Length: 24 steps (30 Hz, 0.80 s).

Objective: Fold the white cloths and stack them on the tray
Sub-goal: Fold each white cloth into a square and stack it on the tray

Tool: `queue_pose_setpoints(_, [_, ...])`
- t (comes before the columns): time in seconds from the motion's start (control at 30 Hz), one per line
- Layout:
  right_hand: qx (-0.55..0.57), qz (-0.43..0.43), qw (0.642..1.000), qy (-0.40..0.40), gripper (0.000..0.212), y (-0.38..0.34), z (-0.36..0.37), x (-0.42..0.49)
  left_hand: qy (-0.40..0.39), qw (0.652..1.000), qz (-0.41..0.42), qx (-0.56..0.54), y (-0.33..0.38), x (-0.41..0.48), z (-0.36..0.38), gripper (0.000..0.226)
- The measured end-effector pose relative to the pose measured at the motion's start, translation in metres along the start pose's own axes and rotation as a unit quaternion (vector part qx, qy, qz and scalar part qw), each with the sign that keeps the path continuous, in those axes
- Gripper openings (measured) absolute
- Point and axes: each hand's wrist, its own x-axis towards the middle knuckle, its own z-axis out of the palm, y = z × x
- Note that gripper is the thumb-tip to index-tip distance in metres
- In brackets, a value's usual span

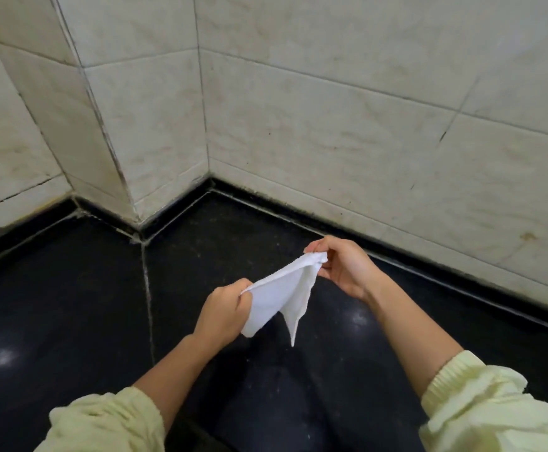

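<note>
Cloth (pixel 282 295) is up in the air on my feed, strung between the two hands and touching nothing else that I can make out. The left hand (pixel 225 309) has its fingers curled tight round one corner at the near end. The right hand (pixel 341 267) pinches the opposite corner between thumb and fingertips, a bit higher and further out. So the hands are apart, both clamped on the same cloth. The top edge runs fairly taut from one hand to the other. The rest sags below it in loose folds, with one pointy tail dangling down between the wrists.

Both forearms are bare, with pale yellow sleeves (pixel 103 422) bunched up near the elbows. Under the hands is a shiny black surface (pixel 54 305), with a pale seam (pixel 148 288) running just left of the left hand. Beyond the hands, a cream tiled wall (pixel 331 109) wraps round a corner, with grubby grout lines. Can't tell if that black bit is floor or counter, honestly.
</note>
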Motion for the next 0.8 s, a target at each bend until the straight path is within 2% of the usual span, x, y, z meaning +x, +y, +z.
queue_pose_setpoints(0.13, [-0.053,-0.016,0.998,-0.004,0.007,0.009,-0.027,-0.002,0.006,0.999,0.019,0.038,0.008,0.018,-0.003,0.030])
queue_pose_setpoints(0.2, [-0.117,-0.022,0.993,-0.001,0.016,0.016,-0.035,0.001,0.001,0.999,0.018,0.043,0.011,0.029,-0.008,0.031])
queue_pose_setpoints(0.27, [-0.165,-0.028,0.985,0.045,0.024,0.019,-0.039,0.008,-0.011,0.999,0.015,0.034,0.014,0.041,-0.014,0.025])
queue_pose_setpoints(0.4, [-0.163,-0.071,0.977,0.118,0.017,0.017,-0.036,0.023,-0.007,0.999,0.043,0.025,0.022,0.067,-0.029,0.025])
queue_pose_setpoints(0.5, [-0.156,-0.100,0.972,0.143,0.016,0.006,-0.035,0.036,0.027,0.998,0.062,0.007,0.026,0.083,-0.044,0.020])
queue_pose_setpoints(0.6, [-0.121,-0.094,0.978,0.143,0.013,-0.004,-0.040,0.044,0.058,0.995,0.082,-0.029,0.019,0.093,-0.058,0.014])
queue_pose_setpoints(0.67, [-0.098,-0.076,0.984,0.129,0.013,-0.004,-0.043,0.045,0.040,0.994,0.085,-0.047,0.010,0.095,-0.064,0.010])
queue_pose_setpoints(0.8, [-0.121,-0.015,0.989,0.084,0.010,0.009,-0.052,0.042,-0.059,0.995,0.040,-0.067,-0.008,0.084,-0.069,0.006])
